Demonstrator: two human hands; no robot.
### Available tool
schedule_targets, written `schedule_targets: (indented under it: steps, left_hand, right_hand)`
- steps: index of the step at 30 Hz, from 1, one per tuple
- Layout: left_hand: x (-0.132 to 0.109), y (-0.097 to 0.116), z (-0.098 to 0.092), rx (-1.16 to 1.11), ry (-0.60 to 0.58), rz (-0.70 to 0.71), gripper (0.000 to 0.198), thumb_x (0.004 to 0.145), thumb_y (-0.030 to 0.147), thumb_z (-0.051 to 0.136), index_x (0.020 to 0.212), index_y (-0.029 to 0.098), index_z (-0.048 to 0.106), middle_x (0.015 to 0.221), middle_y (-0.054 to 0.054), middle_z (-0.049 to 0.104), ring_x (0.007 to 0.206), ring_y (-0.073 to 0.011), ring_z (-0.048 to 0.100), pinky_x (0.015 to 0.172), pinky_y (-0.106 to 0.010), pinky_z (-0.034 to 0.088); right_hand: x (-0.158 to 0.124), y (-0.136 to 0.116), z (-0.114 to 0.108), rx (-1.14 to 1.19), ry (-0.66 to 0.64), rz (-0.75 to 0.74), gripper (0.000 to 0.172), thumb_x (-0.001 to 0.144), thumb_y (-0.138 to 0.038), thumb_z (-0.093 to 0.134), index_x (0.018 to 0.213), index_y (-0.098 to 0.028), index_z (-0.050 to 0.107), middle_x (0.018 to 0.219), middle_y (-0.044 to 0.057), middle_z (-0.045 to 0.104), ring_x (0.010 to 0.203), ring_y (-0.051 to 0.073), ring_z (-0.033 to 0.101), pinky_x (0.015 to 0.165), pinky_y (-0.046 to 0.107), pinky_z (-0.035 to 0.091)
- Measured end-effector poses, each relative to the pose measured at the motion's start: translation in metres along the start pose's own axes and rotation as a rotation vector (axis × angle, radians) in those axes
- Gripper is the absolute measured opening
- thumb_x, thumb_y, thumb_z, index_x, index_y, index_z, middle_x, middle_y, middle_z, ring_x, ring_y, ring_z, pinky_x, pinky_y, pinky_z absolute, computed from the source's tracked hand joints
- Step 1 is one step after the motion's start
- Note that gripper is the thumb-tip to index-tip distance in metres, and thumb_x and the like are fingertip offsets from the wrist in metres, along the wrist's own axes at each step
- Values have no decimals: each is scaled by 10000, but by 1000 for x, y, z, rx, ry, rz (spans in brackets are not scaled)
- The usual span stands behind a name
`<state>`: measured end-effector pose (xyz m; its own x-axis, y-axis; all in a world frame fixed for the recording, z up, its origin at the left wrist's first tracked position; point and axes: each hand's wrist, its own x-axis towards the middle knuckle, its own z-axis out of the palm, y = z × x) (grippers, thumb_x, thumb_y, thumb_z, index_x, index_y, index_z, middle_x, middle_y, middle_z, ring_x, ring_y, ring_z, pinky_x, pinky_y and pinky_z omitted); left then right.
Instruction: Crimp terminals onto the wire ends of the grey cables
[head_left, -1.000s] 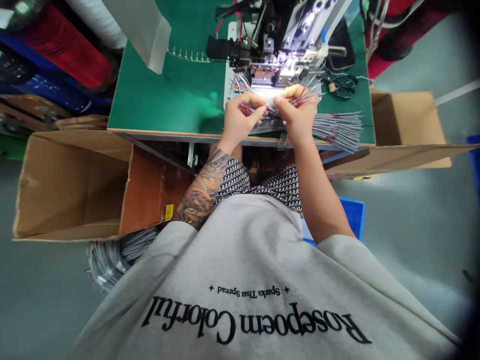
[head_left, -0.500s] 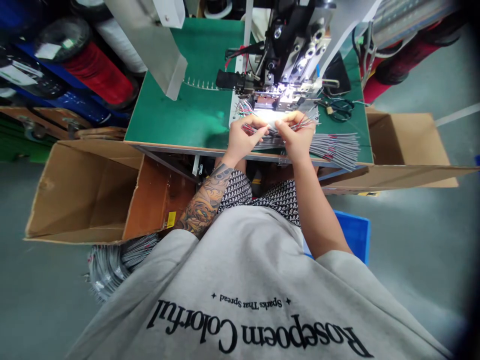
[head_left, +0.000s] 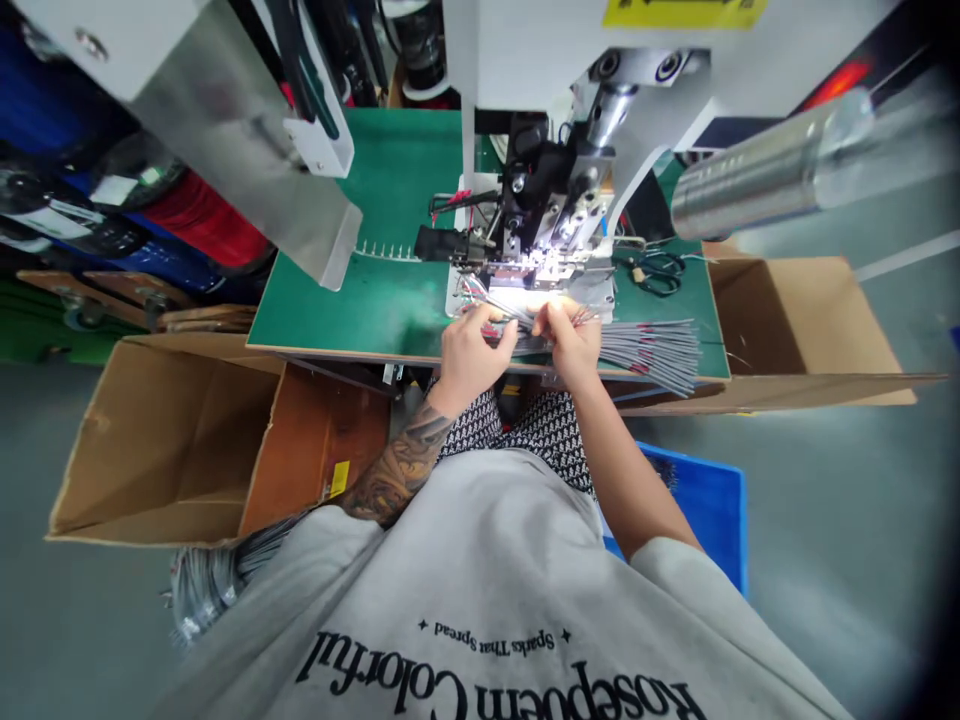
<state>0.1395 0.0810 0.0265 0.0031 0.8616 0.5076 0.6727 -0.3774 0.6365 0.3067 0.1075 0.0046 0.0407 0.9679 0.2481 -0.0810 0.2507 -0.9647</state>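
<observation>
Grey cables [head_left: 651, 352] with red marks lie in a bundle along the front edge of the green table, running under both hands. My left hand [head_left: 471, 352] is closed, its fingers curled round the cables at the bundle's left end. My right hand [head_left: 573, 345] pinches a grey cable between thumb and fingers; its tip is hard to make out in the glare. Just beyond my fingers stands a crimping machine [head_left: 532, 240], its working area brightly lit. Loose wire ends [head_left: 471, 288] fan out beside the machine's white plate, left of centre.
An open cardboard box [head_left: 161, 450] stands left of the green table [head_left: 345, 318], another cardboard box [head_left: 795, 310] at the right. Black-handled scissors [head_left: 656, 272] lie right of the machine. A blue bin [head_left: 705, 510] is low on the right. A metal arm [head_left: 262, 170] overhangs the table's left.
The head view has shifted, so the table and machine sit lower in the picture. Cables now stretch from the left wire ends toward my right hand. Both hands stay in front of the machine.
</observation>
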Motion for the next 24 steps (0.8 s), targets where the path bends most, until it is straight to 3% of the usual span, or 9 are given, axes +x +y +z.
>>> schedule_targets:
  steps: [3, 6, 11, 18, 24]
  left_hand:
    - [-2, 6, -2, -39, -9, -74, 125, 898, 285, 740, 868, 174, 690, 841, -25, 746, 774, -166, 688, 796, -294, 512]
    - [-4, 7, 1, -99, -2, -151, 95, 872, 224, 743, 952, 176, 720, 912, -29, 768, 823, -170, 723, 821, -294, 538]
    - [-7, 7, 3, -228, -11, -226, 141, 848, 176, 751, 988, 168, 747, 1017, -65, 766, 976, -189, 733, 947, -325, 570]
    - [-14, 6, 2, -392, -60, -267, 180, 829, 216, 808, 981, 158, 731, 1019, -74, 744, 1005, -177, 718, 977, -323, 589]
    - [-9, -5, 1, -480, -168, -400, 298, 789, 324, 902, 1009, 157, 790, 1005, -75, 784, 918, -172, 753, 884, -295, 625]
  right_hand:
    - [-9, 3, 3, 17, 59, -33, 459, 1054, -559, 572, 838, -195, 750, 678, 17, 652, 624, 139, 558, 639, 284, 433]
    - [-16, 4, 8, 64, 214, -77, 420, 1067, -512, 568, 857, -200, 755, 720, 27, 677, 677, 158, 634, 701, 302, 491]
    - [-16, -2, 16, 156, 362, 6, 412, 1047, -549, 579, 879, -208, 738, 724, 37, 699, 693, 196, 700, 711, 345, 573]
    - [-6, -1, 9, 243, 272, 38, 430, 1051, -608, 556, 910, -227, 697, 506, -30, 498, 613, 213, 679, 674, 362, 552]
    - [-4, 2, 1, 335, 160, 34, 391, 1053, -568, 586, 914, -221, 698, 536, -24, 508, 640, 192, 652, 722, 363, 564]
